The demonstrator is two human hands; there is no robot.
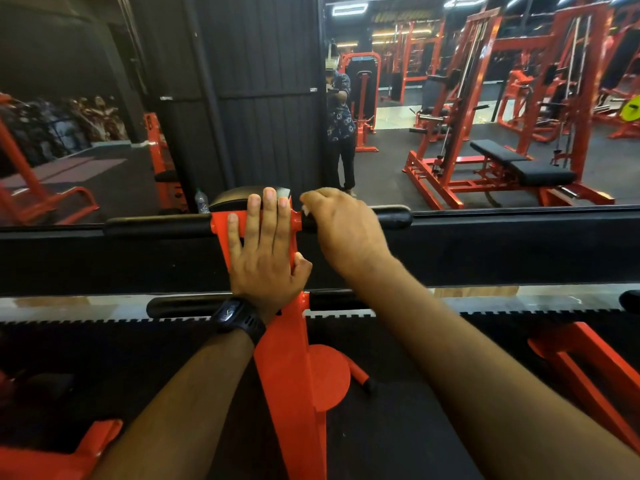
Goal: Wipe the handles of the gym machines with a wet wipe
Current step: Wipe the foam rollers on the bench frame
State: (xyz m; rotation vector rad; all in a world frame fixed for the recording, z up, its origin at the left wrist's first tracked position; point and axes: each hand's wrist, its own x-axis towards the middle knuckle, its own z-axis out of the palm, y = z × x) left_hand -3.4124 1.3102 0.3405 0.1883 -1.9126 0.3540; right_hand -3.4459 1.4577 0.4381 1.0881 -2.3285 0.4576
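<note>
left hand (263, 251): flat on red post (294, 358), fingers straight | right hand (346, 230): wrapped round black handle (391, 218), by post | wipe (305, 209): white scrap, seemingly pressed under right fingertips, mostly hidden

Both bare forearms reach forward from the lower edge, converging slightly. The left hand (266, 244) lies flat, palm down, fingers straight and a little spread, pointing away, thumb out to the right; it presses on the post (287, 348). A black watch (237, 315) sits on the left wrist. The right hand (346, 230) is just beside it, to the right and a little higher, back up, fingers curled over the handle (391, 218), gripping a wipe (306, 210) whose white edge shows at the fingertips.
</note>
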